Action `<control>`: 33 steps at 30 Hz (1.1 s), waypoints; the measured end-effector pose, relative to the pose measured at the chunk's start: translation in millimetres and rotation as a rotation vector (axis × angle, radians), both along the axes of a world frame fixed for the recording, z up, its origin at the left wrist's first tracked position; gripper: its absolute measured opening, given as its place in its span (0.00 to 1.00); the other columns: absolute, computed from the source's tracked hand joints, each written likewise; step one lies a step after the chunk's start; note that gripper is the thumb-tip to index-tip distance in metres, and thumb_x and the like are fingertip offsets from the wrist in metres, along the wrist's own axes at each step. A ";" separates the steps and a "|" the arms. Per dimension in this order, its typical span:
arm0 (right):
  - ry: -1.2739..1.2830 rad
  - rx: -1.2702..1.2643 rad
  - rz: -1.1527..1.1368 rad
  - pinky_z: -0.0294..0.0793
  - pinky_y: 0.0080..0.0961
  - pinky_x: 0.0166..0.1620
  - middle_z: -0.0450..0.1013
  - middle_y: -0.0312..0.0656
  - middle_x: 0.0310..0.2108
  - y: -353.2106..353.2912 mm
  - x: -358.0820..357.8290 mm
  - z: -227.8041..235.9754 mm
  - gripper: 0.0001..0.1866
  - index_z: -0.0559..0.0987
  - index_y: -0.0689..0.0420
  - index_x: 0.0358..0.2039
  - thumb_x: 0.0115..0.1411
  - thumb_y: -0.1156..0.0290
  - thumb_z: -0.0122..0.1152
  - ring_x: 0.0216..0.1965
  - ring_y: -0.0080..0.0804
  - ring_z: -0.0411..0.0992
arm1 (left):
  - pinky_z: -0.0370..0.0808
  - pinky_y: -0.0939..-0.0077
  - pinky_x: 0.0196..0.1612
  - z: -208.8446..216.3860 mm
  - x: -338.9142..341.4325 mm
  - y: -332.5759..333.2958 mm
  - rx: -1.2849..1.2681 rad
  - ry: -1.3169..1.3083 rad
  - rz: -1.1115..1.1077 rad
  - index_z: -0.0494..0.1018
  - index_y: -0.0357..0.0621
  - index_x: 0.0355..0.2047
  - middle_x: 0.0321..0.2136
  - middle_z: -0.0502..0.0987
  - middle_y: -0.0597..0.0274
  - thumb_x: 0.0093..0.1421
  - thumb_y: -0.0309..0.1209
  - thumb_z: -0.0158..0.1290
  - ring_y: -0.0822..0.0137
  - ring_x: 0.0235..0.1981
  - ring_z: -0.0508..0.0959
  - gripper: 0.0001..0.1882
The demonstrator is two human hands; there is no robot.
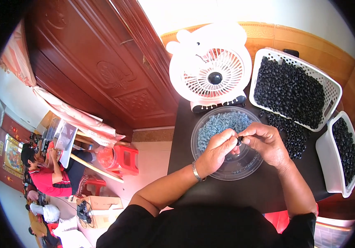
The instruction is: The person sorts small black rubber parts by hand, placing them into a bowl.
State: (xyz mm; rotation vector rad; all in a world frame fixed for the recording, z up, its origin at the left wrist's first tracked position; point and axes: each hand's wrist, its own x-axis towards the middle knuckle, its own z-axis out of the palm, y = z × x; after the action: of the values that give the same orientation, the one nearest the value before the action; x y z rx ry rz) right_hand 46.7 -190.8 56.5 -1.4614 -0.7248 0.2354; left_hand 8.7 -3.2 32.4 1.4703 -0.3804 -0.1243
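Over a round clear plastic tub (195, 142), my left hand (220, 149) and my right hand (267, 144) meet fingertip to fingertip. Both are closed in a pinch on one small black ring-shaped part (239, 141). The fingers cover most of it, so its exact kind does not show. Many small bluish translucent pieces (223, 124) fill the far side of the tub, below my hands. A loose pile of black ring-shaped parts (291, 138) lies on the dark table to the right of my right hand.
A white perforated basket (334, 89) of black parts stands at the far right, with a white bin (326, 155) of them nearer. A white animal-shaped fan (210, 66) stands behind the tub. At left are a red stool (130, 159) and a seated person (53, 175).
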 end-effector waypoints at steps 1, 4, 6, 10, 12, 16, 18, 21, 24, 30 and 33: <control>0.030 0.039 0.025 0.73 0.21 0.39 0.73 0.40 0.30 0.7 -1.9 2.8 0.07 0.78 0.64 0.37 0.58 0.84 0.55 0.33 0.27 0.75 | 0.68 0.78 0.37 0.0 0.6 1.2 0.011 -0.016 -0.005 0.66 0.37 0.32 0.26 0.72 0.61 0.68 0.40 0.41 0.73 0.30 0.72 0.17; 0.010 0.072 0.037 0.74 0.22 0.39 0.73 0.41 0.31 0.9 -2.6 1.1 0.08 0.78 0.65 0.38 0.58 0.84 0.55 0.33 0.28 0.76 | 0.68 0.79 0.37 0.2 0.7 1.3 -0.005 -0.004 -0.003 0.66 0.37 0.32 0.26 0.71 0.61 0.68 0.40 0.41 0.73 0.30 0.72 0.17; -0.011 0.075 0.038 0.74 0.22 0.39 0.73 0.41 0.31 0.6 -1.7 0.8 0.08 0.78 0.65 0.38 0.57 0.84 0.55 0.33 0.29 0.76 | 0.68 0.79 0.37 -1.3 1.6 1.7 -0.008 -0.010 -0.008 0.66 0.37 0.32 0.26 0.71 0.62 0.68 0.41 0.41 0.73 0.30 0.72 0.17; -0.053 0.048 0.031 0.74 0.22 0.38 0.73 0.42 0.31 0.5 -2.2 3.4 0.09 0.78 0.64 0.38 0.57 0.85 0.55 0.33 0.29 0.76 | 0.68 0.78 0.37 -2.1 2.4 2.1 -0.032 -0.016 -0.020 0.66 0.37 0.32 0.27 0.70 0.62 0.68 0.41 0.41 0.73 0.30 0.72 0.17; -0.053 0.071 0.028 0.75 0.21 0.37 0.73 0.42 0.31 1.8 -1.8 0.1 0.09 0.78 0.64 0.38 0.57 0.85 0.56 0.32 0.28 0.76 | 0.68 0.79 0.36 -5.4 3.5 2.6 -0.041 -0.029 -0.021 0.66 0.37 0.33 0.26 0.70 0.63 0.68 0.39 0.41 0.74 0.29 0.71 0.16; -0.116 0.076 -0.020 0.75 0.20 0.33 0.73 0.41 0.30 3.6 -3.5 0.0 0.09 0.77 0.63 0.36 0.53 0.85 0.60 0.29 0.27 0.77 | 0.68 0.78 0.37 -3.7 2.2 1.3 -0.023 0.006 -0.011 0.67 0.37 0.34 0.27 0.70 0.63 0.67 0.41 0.41 0.72 0.30 0.72 0.17; -0.163 0.063 -0.059 0.75 0.20 0.32 0.73 0.41 0.29 5.8 -3.1 -4.8 0.08 0.77 0.63 0.34 0.53 0.85 0.61 0.28 0.27 0.76 | 0.68 0.78 0.37 -5.5 2.1 -0.1 -0.061 0.041 -0.016 0.67 0.37 0.35 0.26 0.70 0.63 0.67 0.41 0.41 0.72 0.30 0.72 0.17; -0.233 0.022 -0.140 0.75 0.20 0.30 0.73 0.41 0.27 8.5 -5.4 -5.6 0.07 0.77 0.62 0.32 0.51 0.84 0.62 0.27 0.26 0.76 | 0.68 0.78 0.37 -11.5 1.2 -3.0 -0.159 0.124 -0.019 0.67 0.38 0.37 0.26 0.69 0.64 0.67 0.42 0.41 0.71 0.30 0.72 0.17; -0.280 -0.026 -0.205 0.75 0.20 0.29 0.73 0.41 0.26 9.9 -6.4 -3.5 0.07 0.77 0.62 0.31 0.51 0.84 0.63 0.26 0.25 0.76 | 0.67 0.78 0.37 -11.1 -1.0 -5.5 -0.229 0.177 -0.015 0.67 0.39 0.38 0.26 0.69 0.64 0.67 0.42 0.42 0.71 0.30 0.72 0.17; -0.320 -0.091 -0.246 0.73 0.22 0.30 0.73 0.42 0.27 5.7 -5.3 -2.2 0.07 0.77 0.62 0.30 0.50 0.84 0.62 0.28 0.29 0.75 | 0.67 0.76 0.37 -10.2 1.4 -4.2 -0.220 0.115 -0.033 0.66 0.39 0.37 0.26 0.69 0.63 0.66 0.42 0.42 0.69 0.30 0.72 0.16; -0.360 -0.154 -0.262 0.73 0.25 0.31 0.72 0.42 0.27 1.0 -3.5 1.0 0.07 0.77 0.61 0.30 0.49 0.83 0.62 0.29 0.33 0.75 | 0.68 0.78 0.37 -7.9 4.6 1.0 -0.194 0.056 -0.039 0.66 0.39 0.36 0.26 0.69 0.64 0.66 0.41 0.42 0.71 0.30 0.72 0.15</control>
State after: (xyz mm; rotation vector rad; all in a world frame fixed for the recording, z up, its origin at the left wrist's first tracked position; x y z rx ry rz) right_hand 43.1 -189.8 57.5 -1.7517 -0.8047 -0.1821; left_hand 13.3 -2.3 24.6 1.2659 -0.3652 -0.1556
